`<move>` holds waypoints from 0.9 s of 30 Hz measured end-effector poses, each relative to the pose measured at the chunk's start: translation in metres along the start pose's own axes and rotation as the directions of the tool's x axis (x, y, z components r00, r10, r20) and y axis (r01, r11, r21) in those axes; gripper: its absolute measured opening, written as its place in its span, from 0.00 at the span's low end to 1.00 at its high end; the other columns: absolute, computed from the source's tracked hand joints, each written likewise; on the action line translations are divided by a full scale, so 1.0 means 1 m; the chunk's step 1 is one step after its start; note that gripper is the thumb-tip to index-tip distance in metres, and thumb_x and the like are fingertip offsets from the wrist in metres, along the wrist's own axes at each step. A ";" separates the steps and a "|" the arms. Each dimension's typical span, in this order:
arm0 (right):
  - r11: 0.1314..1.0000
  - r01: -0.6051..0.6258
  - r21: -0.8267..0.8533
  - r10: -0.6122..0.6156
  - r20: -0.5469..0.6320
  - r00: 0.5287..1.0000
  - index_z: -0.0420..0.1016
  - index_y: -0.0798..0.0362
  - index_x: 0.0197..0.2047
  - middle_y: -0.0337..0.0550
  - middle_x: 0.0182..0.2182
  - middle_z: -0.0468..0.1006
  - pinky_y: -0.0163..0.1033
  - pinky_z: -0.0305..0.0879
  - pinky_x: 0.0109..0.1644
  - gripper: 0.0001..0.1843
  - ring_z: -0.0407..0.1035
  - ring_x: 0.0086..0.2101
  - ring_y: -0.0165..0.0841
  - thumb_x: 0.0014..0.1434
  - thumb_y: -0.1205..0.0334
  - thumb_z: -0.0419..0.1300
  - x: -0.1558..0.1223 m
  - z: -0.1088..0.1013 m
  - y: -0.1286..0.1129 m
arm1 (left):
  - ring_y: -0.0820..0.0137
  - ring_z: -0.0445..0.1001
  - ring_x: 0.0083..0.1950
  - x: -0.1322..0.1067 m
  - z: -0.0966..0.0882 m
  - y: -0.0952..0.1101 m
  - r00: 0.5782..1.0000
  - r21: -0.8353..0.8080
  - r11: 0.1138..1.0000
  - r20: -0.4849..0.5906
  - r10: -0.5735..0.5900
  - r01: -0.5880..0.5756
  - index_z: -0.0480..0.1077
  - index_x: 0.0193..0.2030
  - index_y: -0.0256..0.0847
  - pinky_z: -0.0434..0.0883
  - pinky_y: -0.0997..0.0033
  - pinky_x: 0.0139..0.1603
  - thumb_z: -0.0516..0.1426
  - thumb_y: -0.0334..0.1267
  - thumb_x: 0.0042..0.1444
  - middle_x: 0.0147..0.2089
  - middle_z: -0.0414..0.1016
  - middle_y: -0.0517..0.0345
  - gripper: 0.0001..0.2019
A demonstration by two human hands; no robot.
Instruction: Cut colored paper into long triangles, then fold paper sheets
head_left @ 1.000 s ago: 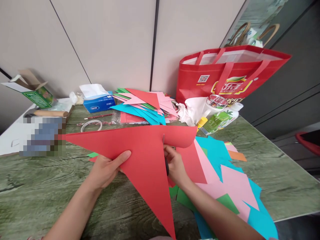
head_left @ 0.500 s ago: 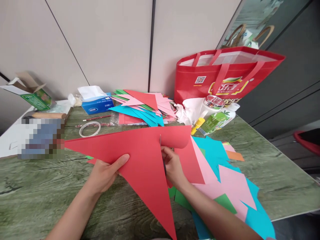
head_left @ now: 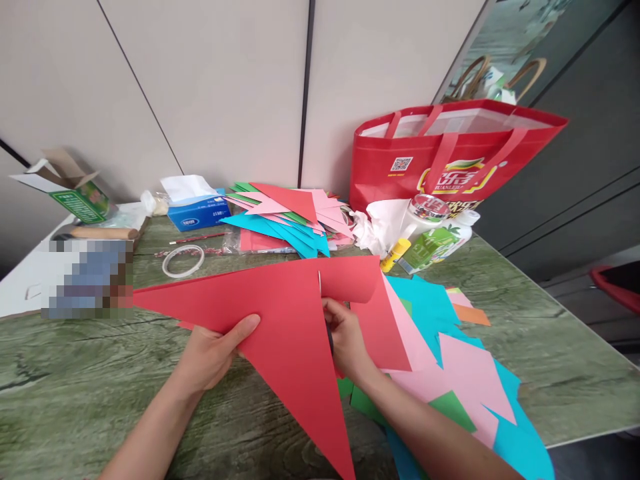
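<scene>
A large folded sheet of red paper (head_left: pixel 280 333) is held up over the table, its points reaching left and down toward me. My left hand (head_left: pixel 215 353) grips its lower left edge, thumb on top and fingers underneath. In my right hand (head_left: pixel 345 337) is a pair of scissors (head_left: pixel 329 339); a dark handle shows at the fingers and a thin blade above, in a cut running up through the paper. Right of the blade, a flap of the red paper curls over. Most of the scissors is hidden by the paper and my fingers.
Cut paper in pink, blue and green (head_left: pixel 475 373) spreads at the right. Behind lie a stack of coloured pieces (head_left: pixel 280 213), a tape roll (head_left: pixel 183 261), a tissue box (head_left: pixel 197 210), a glue stick (head_left: pixel 395 255) and a red bag (head_left: pixel 390 150).
The view has shifted slightly, so everything sits a little lower and to the right. Both hands keep their hold, and the scissors blade in the cut looks a little wider.
</scene>
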State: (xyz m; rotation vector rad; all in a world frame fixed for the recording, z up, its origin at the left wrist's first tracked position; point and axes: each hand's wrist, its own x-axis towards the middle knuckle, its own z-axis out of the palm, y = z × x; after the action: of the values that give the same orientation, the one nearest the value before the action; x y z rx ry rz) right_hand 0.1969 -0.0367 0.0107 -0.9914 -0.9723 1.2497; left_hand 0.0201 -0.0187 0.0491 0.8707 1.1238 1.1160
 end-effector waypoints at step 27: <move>0.992 0.104 -0.071 -0.103 0.021 0.994 0.70 0.52 0.35 0.41 0.34 0.77 0.40 0.67 0.40 0.15 0.71 0.34 0.36 0.42 0.71 0.64 0.003 -0.005 -0.006 | 0.58 0.75 0.43 -0.005 0.000 0.000 0.999 0.030 0.999 -0.008 -0.038 0.038 0.73 0.37 0.43 0.76 0.68 0.33 0.66 0.38 0.35 0.41 0.78 0.58 0.18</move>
State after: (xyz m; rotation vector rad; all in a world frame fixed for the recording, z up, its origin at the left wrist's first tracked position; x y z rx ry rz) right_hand 0.2032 -0.0342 0.0149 -0.9749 -1.0758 1.1456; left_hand 0.0203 -0.0235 0.0504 0.8662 1.1609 1.0744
